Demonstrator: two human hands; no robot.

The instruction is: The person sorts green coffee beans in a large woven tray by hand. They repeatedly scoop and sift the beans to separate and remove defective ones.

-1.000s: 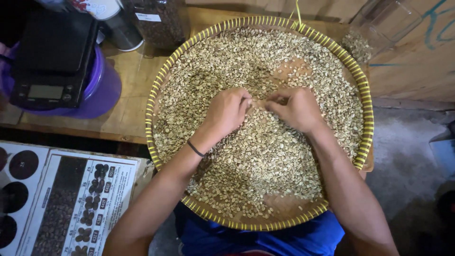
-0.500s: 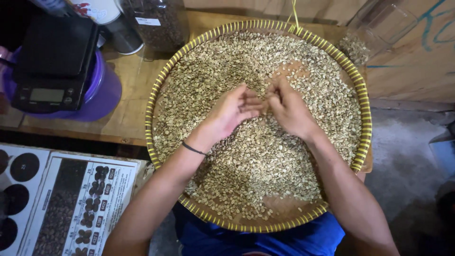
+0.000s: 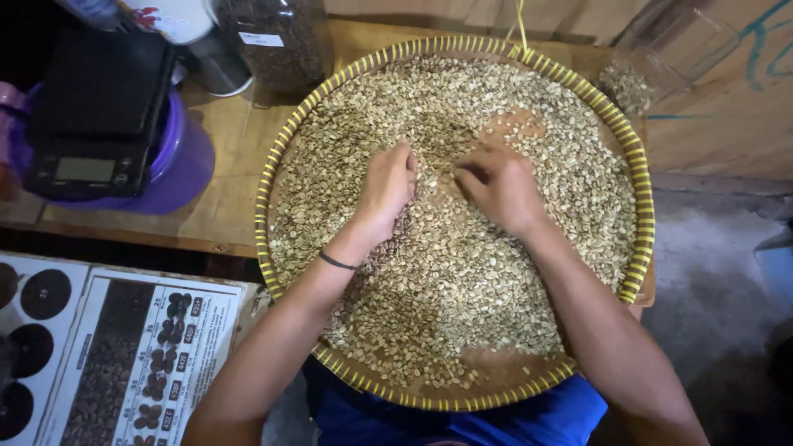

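Note:
A large round woven tray with a yellow-striped rim [image 3: 285,140] rests partly on a wooden table and on my lap. It holds a wide layer of pale green beans [image 3: 462,272]. My left hand [image 3: 387,188] lies in the beans near the tray's middle, fingers bent down into the pile, a thin black band on its wrist. My right hand [image 3: 498,183] sits just to the right, fingertips pinched together over the beans. Whether a bean is between them cannot be seen.
A black digital scale [image 3: 95,116] sits on a purple tub [image 3: 186,157] at the left. A jar of dark beans [image 3: 277,41] and a white cup [image 3: 178,16] stand behind. Printed charts of bean pictures [image 3: 124,363] lie lower left. A clear container [image 3: 661,58] stands upper right.
Both hands have shifted slightly up the tray and drawn a little apart, the fingers raking through the beans.

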